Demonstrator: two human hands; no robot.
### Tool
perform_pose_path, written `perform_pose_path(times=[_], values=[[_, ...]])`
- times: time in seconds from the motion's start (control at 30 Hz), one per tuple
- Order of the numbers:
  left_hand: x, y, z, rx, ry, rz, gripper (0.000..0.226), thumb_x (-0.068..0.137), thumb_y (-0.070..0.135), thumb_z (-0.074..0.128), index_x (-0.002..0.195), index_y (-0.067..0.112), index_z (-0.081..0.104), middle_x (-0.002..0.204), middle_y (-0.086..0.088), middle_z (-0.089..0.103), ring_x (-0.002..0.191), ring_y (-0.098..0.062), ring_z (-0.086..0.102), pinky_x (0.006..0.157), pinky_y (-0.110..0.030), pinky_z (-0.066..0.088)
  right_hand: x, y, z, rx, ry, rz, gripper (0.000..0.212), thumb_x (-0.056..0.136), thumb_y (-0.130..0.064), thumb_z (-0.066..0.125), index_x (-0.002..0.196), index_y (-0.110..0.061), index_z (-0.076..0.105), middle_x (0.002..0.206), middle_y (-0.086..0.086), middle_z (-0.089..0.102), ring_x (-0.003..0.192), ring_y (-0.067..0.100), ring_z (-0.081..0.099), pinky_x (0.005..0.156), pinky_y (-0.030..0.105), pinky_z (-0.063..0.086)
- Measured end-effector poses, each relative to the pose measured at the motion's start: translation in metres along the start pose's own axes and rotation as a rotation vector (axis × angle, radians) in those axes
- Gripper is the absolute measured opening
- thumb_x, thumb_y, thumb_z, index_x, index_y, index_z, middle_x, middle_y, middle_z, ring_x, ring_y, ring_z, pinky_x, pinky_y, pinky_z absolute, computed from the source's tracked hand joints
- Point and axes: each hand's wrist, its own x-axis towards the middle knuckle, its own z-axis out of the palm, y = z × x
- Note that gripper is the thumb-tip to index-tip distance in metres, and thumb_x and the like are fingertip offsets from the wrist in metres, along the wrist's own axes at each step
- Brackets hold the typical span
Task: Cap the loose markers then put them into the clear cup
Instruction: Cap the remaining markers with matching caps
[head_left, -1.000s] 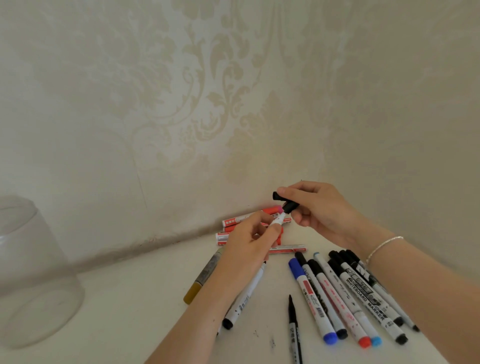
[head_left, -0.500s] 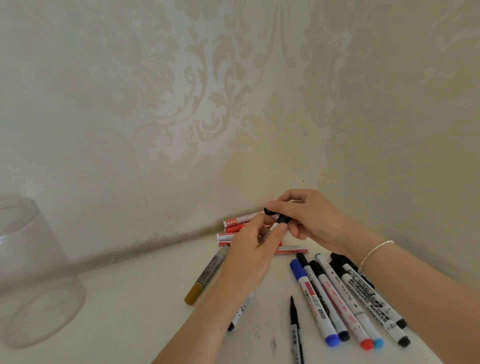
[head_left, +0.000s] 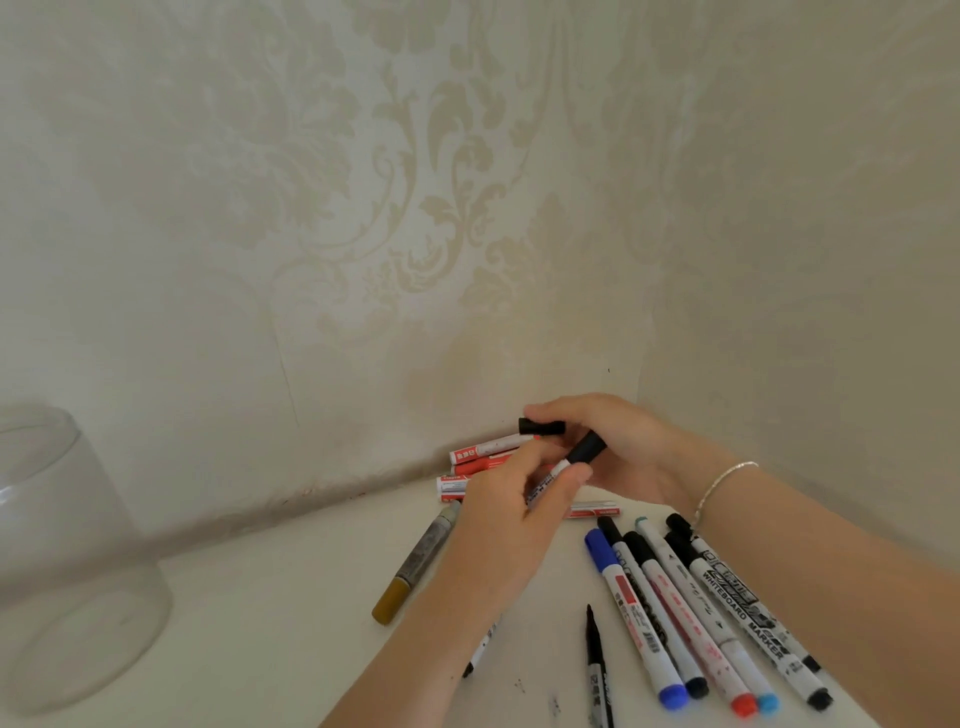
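The left hand (head_left: 511, 512) is pinching a white marker (head_left: 545, 480) while the right hand (head_left: 618, 447) is pinching its black cap (head_left: 587, 448) (plus a spare cap (head_left: 540, 427)). Push straight until snug; the clear cup (head_left: 67, 561) is waiting far left.

Clear cup (head_left: 67, 561) at far left on the table (head_left: 270, 613), well apart from everything else. Single marker (head_left: 421, 561) lying diagonally near the middle, just left of the left hand (head_left: 514, 514). Stack of markers (head_left: 480, 465) behind that hand, against the wall (head_left: 363, 208) in the far corner. Right hand (head_left: 613, 447) just behind and right of the left hand. Row of markers (head_left: 691, 613) side by side at near right, before both hands. Thin pen (head_left: 597, 670) just left of that row, at the near edge.
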Motion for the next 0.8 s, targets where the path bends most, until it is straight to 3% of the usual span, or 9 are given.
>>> perform_pose_path(times=[0.13, 0.3, 0.4, 0.5, 0.6, 0.7, 0.8], values=[[0.001, 0.001, -0.003, 0.044, 0.024, 0.03, 0.022, 0.09, 0.034, 0.064, 0.109, 0.025, 0.071, 0.067, 0.02, 0.063, 0.065, 0.005, 0.059, 0.062, -0.01, 0.042, 0.003, -0.001, 0.0, -0.016, -0.015, 0.098, 0.03, 0.088, -0.016, 0.059, 0.112, 0.001, 0.059, 0.095, 0.014, 0.058, 0.074, 0.023, 0.058, 0.068, 0.031, 0.049], [0.0, -0.003, -0.003, 0.077, 0.007, 0.056, 0.02, 0.088, 0.044, 0.058, 0.095, 0.03, 0.07, 0.07, 0.013, 0.065, 0.064, -0.003, 0.061, 0.06, -0.018, 0.048, 0.003, 0.003, 0.003, -0.074, 0.017, 0.127, 0.038, 0.089, -0.015, 0.056, 0.121, 0.004, 0.059, 0.104, 0.019, 0.06, 0.089, 0.03, 0.056, 0.08, 0.038, 0.045], [0.0, -0.003, -0.002, 0.071, 0.018, 0.061, 0.024, 0.086, 0.05, 0.053, 0.1, 0.035, 0.065, 0.072, 0.01, 0.067, 0.066, -0.008, 0.063, 0.063, -0.03, 0.053, 0.003, 0.001, 0.004, -0.095, 0.027, 0.146, 0.039, 0.088, -0.016, 0.056, 0.122, 0.004, 0.059, 0.101, 0.017, 0.06, 0.084, 0.028, 0.055, 0.069, 0.034, 0.044], [0.0, -0.005, -0.003, 0.072, 0.018, 0.059, 0.03, 0.085, 0.055, 0.05, 0.107, 0.038, 0.062, 0.077, 0.012, 0.068, 0.071, -0.008, 0.066, 0.067, -0.034, 0.055, 0.001, 0.0, 0.008, -0.132, 0.032, 0.12, 0.026, 0.09, -0.015, 0.054, 0.109, 0.001, 0.061, 0.093, 0.016, 0.059, 0.069, 0.024, 0.056, 0.056, 0.031, 0.047], [0.001, -0.007, -0.001, 0.078, 0.001, 0.059, 0.029, 0.089, 0.048, 0.051, 0.107, 0.033, 0.068, 0.084, 0.014, 0.069, 0.078, -0.004, 0.066, 0.072, -0.033, 0.056, 0.001, 0.001, 0.009, -0.127, 0.104, 0.086, 0.016, 0.09, -0.013, 0.054, 0.102, -0.003, 0.059, 0.094, 0.016, 0.056, 0.067, 0.022, 0.052, 0.056, 0.03, 0.045], [0.003, -0.009, 0.002, 0.108, 0.01, 0.061, 0.031, 0.091, 0.042, 0.053, 0.116, 0.03, 0.067, 0.1, 0.015, 0.07, 0.092, 0.002, 0.064, 0.083, -0.031, 0.055, 0.005, -0.001, 0.007, -0.309, 0.287, -0.006, 0.01, 0.092, -0.017, 0.055, 0.094, -0.007, 0.057, 0.086, 0.013, 0.057, 0.063, 0.019, 0.051, 0.057, 0.029, 0.046], [0.003, -0.008, 0.002, 0.099, 0.021, 0.018, 0.029, 0.091, 0.038, 0.058, 0.118, 0.032, 0.066, 0.103, 0.013, 0.07, 0.093, 0.001, 0.064, 0.085, -0.031, 0.055, 0.007, -0.002, 0.001, -0.35, 0.394, -0.137, 0.011, 0.091, -0.016, 0.059, 0.098, -0.008, 0.061, 0.082, 0.009, 0.059, 0.065, 0.018, 0.055, 0.055, 0.027, 0.05]])
